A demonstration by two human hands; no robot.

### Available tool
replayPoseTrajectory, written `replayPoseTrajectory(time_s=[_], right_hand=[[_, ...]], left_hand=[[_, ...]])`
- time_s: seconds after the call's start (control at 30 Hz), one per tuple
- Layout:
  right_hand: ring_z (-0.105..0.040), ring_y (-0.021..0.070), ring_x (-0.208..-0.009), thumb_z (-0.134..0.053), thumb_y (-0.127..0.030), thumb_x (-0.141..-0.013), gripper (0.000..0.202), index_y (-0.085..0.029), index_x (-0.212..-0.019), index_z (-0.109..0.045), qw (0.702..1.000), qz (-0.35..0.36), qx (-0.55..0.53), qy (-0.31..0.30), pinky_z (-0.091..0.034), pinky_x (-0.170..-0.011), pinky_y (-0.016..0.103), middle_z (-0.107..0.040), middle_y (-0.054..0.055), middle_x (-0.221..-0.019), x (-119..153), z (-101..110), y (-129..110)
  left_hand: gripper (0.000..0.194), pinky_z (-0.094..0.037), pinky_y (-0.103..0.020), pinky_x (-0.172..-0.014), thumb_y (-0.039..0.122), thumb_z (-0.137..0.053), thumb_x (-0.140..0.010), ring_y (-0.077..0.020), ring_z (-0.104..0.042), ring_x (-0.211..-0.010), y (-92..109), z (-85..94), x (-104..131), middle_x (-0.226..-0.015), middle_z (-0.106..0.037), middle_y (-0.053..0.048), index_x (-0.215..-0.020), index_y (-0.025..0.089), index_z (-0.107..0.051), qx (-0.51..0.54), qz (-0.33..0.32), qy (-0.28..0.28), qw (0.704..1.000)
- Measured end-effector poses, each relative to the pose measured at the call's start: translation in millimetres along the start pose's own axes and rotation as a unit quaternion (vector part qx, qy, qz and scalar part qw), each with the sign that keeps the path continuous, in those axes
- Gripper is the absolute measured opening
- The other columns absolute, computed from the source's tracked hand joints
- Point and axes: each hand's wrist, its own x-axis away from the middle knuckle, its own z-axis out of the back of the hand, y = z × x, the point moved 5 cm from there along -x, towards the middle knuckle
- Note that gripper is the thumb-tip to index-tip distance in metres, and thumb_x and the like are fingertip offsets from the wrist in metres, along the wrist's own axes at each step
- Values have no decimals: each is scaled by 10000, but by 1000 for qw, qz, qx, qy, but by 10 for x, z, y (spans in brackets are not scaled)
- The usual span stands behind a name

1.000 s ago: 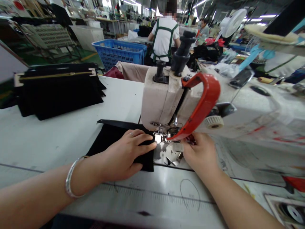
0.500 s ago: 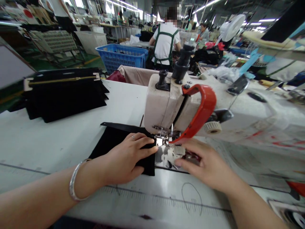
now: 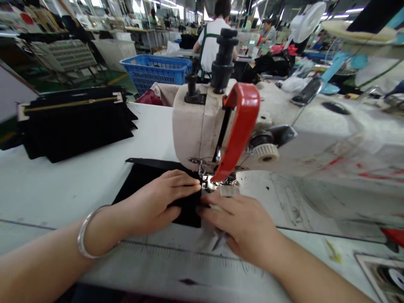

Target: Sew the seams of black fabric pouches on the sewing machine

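Observation:
Black fabric (image 3: 189, 214) lies flat on the sewing machine's bed, its right edge just left of the presser foot (image 3: 205, 182). A narrow black strip (image 3: 151, 163) runs along its far edge. My left hand (image 3: 160, 200) rests on the fabric, fingers stretched flat toward the foot. My right hand (image 3: 241, 221) is in front of the needle area, its fingertips at the fabric's right edge. A small dark pointed thing (image 3: 218, 241), blurred, juts out below its bent fingers; its kind cannot be made out. The sewing machine (image 3: 192, 126) has a red guard (image 3: 241, 122).
A stack of black pieces with yellow zippers (image 3: 78, 122) lies on the left of the white table (image 3: 154, 130). Beyond are a blue basket (image 3: 158, 69) and a seated person (image 3: 210, 50). A bobbin winder or similar round part (image 3: 394, 277) sits at lower right.
My right hand has moved left, from beside the needle plate to the fabric's right edge. My left hand stays on the fabric. The whole view has shifted slightly.

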Motion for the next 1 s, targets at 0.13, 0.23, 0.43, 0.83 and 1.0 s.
replayPoseTrajectory(time_s=[0.13,0.23,0.43,0.83,1.0], right_hand=[[-565,224,-1114,-550,-59,-766,432,-223,-1150,-663,996,3,-40,-77,-509,-928,341,-671,37,-1137,13,-113,-107],[-569,231,-1095,-572,-78,-743,473,-226,-1186,-648,996,-11,-29,-87,-515,-913,359,-656,39,-1168,3,-146,-95],[-584,243,-1080,-545,-88,-733,451,-206,-1155,-655,996,-23,-21,-85,-545,-821,351,-663,52,-1152,-27,-141,-57],[-602,199,-955,-542,-36,-737,353,-187,-1034,-660,997,44,-22,-60,-502,-798,312,-678,38,-989,25,-24,-57],[-576,190,-845,-520,-38,-734,382,-222,-1031,-676,998,46,-10,-53,-448,-673,310,-664,9,-930,62,27,-9]], left_hand=[[553,-454,-452,-1069,81,-493,-756,-277,-546,-1239,110,-69,8,-1322,-610,-148,-1304,111,-559,-117,-49,-23,992],[547,-454,-435,-1067,76,-486,-759,-257,-562,-1224,94,-71,-18,-1297,-630,-131,-1299,128,-553,-128,-54,-29,990],[536,-445,-406,-1072,80,-501,-761,-246,-568,-1223,30,-47,-101,-1263,-657,-107,-1293,131,-545,-156,-72,-29,985],[280,-490,-293,-1052,37,-429,-965,-158,-633,-1127,265,-104,95,-1150,-711,-77,-1129,138,-632,-122,-175,27,976],[312,-492,-295,-1057,37,-402,-986,-148,-630,-1158,228,-158,83,-1155,-718,-60,-1151,175,-629,-142,-174,1,974]])
